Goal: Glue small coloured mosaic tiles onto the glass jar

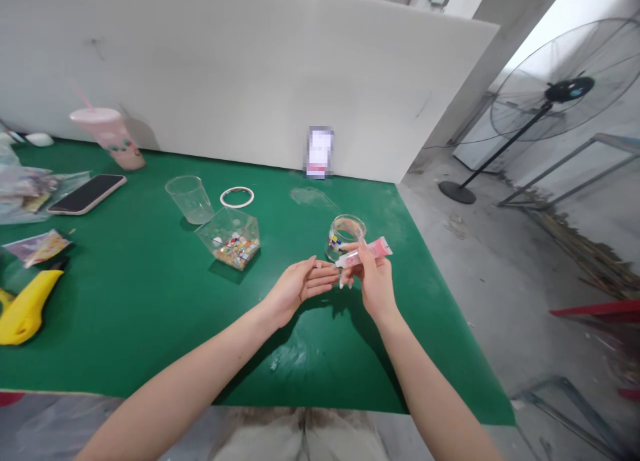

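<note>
My right hand point(376, 282) grips a pink-and-white squeeze tube point(373, 250), its nozzle tilted down to the left. The nozzle is close to the fingertips of my left hand point(295, 286), which lies palm up with the fingers stretched out over the table. Whether nozzle and fingers touch, I cannot tell. Just behind the tube is a round glass jar point(346, 229) with several coloured tiles on its left side; my right hand partly hides its lower part. To the left, a clear angular container point(227, 238) holds many small multicoloured mosaic tiles.
Behind the tile container are a clear plastic cup point(189, 198) and a white ring point(237, 196). A lit phone point(319, 152) leans on the white panel. On the left are a pink tumbler point(113, 138), a dark phone point(89, 194) and a yellow-handled tool point(31, 308). A fan point(570, 90) stands right.
</note>
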Available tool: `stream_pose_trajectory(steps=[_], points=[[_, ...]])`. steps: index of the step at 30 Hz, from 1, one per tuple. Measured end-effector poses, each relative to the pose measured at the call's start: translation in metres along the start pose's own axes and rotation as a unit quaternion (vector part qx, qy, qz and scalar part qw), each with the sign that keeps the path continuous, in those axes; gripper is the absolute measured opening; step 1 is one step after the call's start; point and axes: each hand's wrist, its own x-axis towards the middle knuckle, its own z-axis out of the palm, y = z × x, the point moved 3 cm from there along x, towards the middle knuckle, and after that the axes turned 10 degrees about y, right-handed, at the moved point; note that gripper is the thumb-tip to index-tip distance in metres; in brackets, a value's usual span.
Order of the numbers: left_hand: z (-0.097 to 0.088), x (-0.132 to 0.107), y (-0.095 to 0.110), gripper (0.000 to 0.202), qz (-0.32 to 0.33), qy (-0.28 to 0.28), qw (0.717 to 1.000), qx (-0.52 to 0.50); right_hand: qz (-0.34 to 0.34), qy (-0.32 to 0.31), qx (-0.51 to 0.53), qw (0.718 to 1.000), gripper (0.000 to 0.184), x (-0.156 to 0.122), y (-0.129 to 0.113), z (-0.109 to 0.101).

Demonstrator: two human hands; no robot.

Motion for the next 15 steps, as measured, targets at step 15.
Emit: stream_pose_trajectory(steps=[15], points=[[0.012, -0.011, -0.002, 0.049, -0.058, -0.208, 0.964, -0.156, -0.031, -0.033, -0.017, 0.999, 0.025, 0.0, -0.008, -0.001]])
